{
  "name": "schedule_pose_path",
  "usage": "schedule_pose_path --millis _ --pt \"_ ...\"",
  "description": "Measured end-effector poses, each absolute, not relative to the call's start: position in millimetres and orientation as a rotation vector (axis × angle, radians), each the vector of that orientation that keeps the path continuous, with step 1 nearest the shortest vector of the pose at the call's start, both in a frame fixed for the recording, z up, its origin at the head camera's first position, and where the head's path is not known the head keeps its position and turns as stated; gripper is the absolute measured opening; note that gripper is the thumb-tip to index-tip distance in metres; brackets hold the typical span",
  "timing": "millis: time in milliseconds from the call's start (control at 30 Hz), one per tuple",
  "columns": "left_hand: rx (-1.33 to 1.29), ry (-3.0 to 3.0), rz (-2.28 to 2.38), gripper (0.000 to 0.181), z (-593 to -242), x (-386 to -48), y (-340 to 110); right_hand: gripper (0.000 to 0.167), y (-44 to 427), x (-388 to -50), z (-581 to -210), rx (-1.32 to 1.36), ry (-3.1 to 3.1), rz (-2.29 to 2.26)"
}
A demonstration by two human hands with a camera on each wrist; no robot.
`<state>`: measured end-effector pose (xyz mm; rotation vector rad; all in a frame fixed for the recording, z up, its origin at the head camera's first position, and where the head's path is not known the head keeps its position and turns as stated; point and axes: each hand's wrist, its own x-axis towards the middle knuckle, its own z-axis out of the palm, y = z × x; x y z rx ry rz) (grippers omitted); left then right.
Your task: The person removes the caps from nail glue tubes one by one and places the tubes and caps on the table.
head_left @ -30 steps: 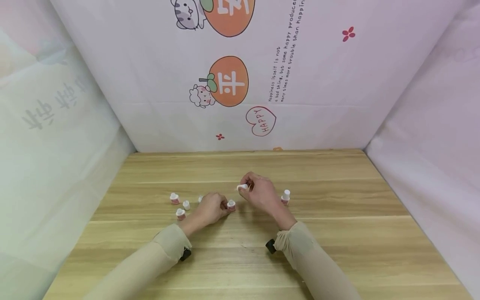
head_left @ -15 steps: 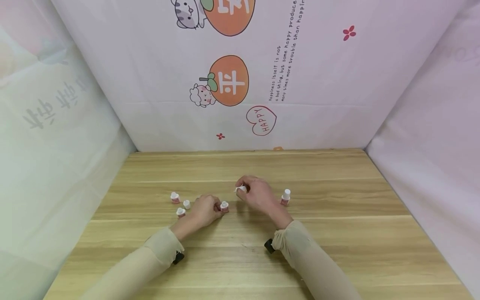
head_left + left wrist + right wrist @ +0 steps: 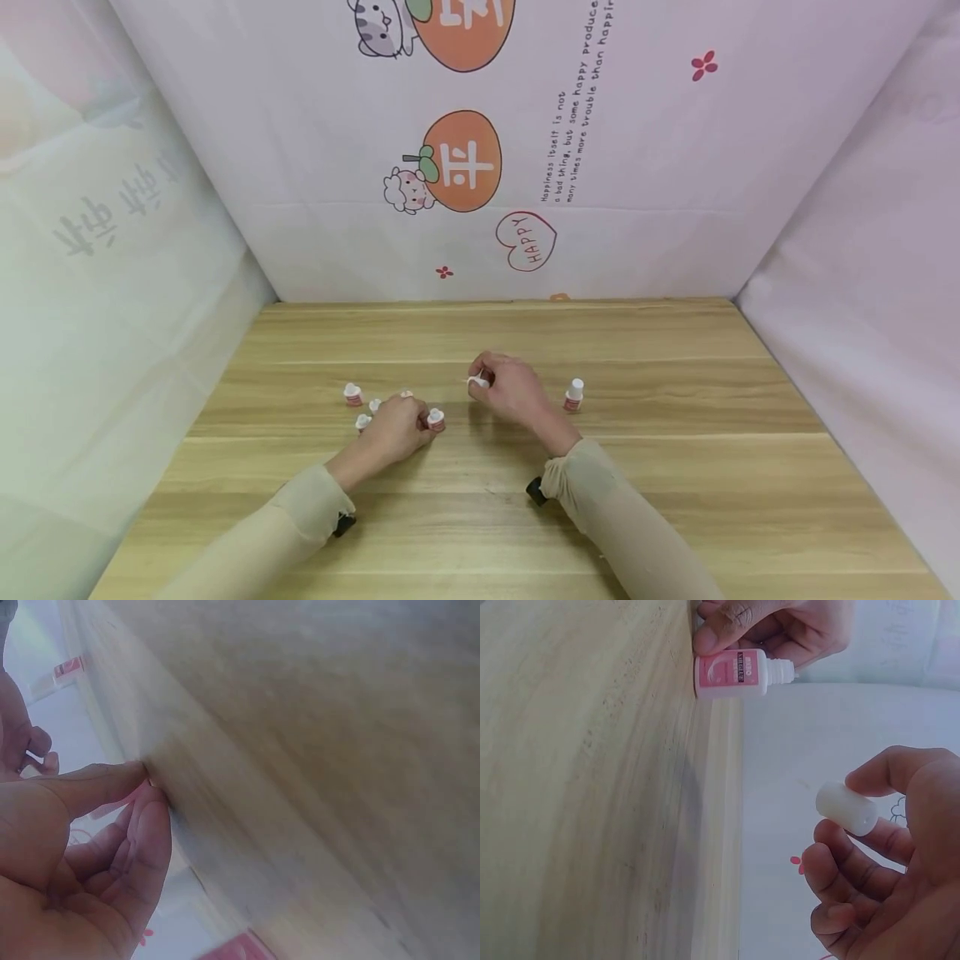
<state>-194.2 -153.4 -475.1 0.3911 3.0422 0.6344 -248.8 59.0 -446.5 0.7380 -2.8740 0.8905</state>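
My left hand (image 3: 393, 427) grips a small white glue bottle (image 3: 436, 420) that stands upright on the wooden table. In the right wrist view, that same bottle (image 3: 731, 673) shows a pink label and a bare screw neck with a nozzle. Above the table, to the right of the bottle, my right hand (image 3: 517, 392) pinches a white cap (image 3: 846, 808) between thumb and fingers. Two more uncapped bottles are left of my left hand: one (image 3: 353, 395) behind, one (image 3: 363, 422) partly hidden by the hand.
Close to my left hand are a loose white cap (image 3: 375, 406) and another small white piece (image 3: 407, 393), mostly hidden. A capped bottle (image 3: 573, 396) stands right of my right hand. White printed cloth (image 3: 637, 167) walls the table (image 3: 637, 500) at the back and sides.
My left hand has slid to the left over the table, bringing the bottle along. The right hand, holding the cap, has shifted slightly left and lower.
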Motion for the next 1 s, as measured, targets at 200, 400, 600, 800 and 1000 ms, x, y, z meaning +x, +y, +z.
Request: schedule_pose_path --millis 200,400,600,800,1000 --pt "0.360 3.054 0.604 0.018 -471.3 -190.6 -157.4 0.011 51.9 -248.9 -446.9 0.767 -2.884 0.863" --pt "0.352 3.074 0.551 0.021 -468.8 -188.2 -160.8 0.012 43.5 -250.6 -447.5 0.823 -2.892 0.822" --pt "0.346 3.100 0.510 0.024 -468.0 -186.1 -162.8 0.014 34.1 -253.9 -452.7 0.858 -2.901 0.776" --pt "0.358 3.126 0.497 0.023 -468.3 -185.8 -164.4 0.018 24.9 -256.8 -455.5 0.878 -2.926 0.784" --pt "0.347 3.109 0.521 0.025 -467.8 -186.9 -166.3 0.015 17.7 -260.8 -457.0 0.892 -2.969 0.811"
